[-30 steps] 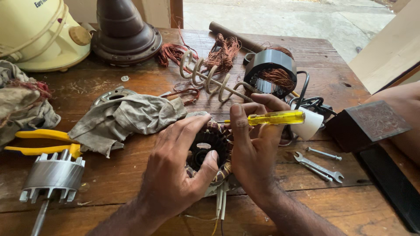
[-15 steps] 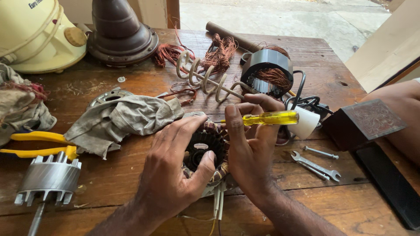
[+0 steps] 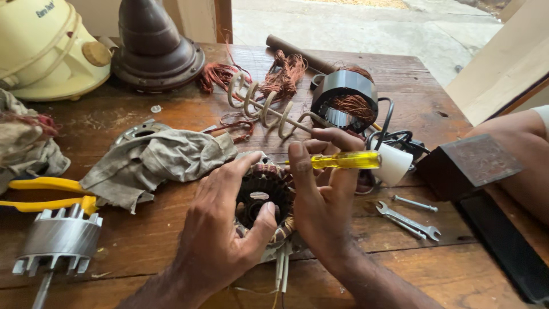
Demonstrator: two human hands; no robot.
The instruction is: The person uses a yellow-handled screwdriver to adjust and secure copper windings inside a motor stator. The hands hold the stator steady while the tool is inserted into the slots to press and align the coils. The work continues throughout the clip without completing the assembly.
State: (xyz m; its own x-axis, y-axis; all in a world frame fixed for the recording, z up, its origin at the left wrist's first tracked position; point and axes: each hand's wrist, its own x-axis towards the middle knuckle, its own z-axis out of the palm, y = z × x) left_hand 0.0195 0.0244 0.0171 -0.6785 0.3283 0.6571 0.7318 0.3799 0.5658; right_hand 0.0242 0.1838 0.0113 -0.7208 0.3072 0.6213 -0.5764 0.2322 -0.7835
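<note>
A round motor stator (image 3: 264, 194) with copper windings lies on the wooden table (image 3: 434, 114) between both hands. My left hand (image 3: 220, 229) wraps around its left and front side, thumb on the inner ring. My right hand (image 3: 323, 197) rests against its right side and grips a yellow-handled screwdriver (image 3: 346, 160) that lies level, tip pointing left over the stator. White wires (image 3: 281, 266) trail from the stator toward me.
A grey rag (image 3: 157, 157), yellow pliers (image 3: 48, 194) and a metal rotor (image 3: 57, 237) lie at left. Behind are a coiled heating element (image 3: 266, 109), another wound stator (image 3: 346, 100), loose copper wire (image 3: 283, 71) and a brown fan housing (image 3: 154, 46). Spanners (image 3: 409, 220) and another person's arm (image 3: 523, 154) are right.
The view has shifted slightly. My hands stay on the stator with only small finger movements; the screwdriver remains level in my right hand.
</note>
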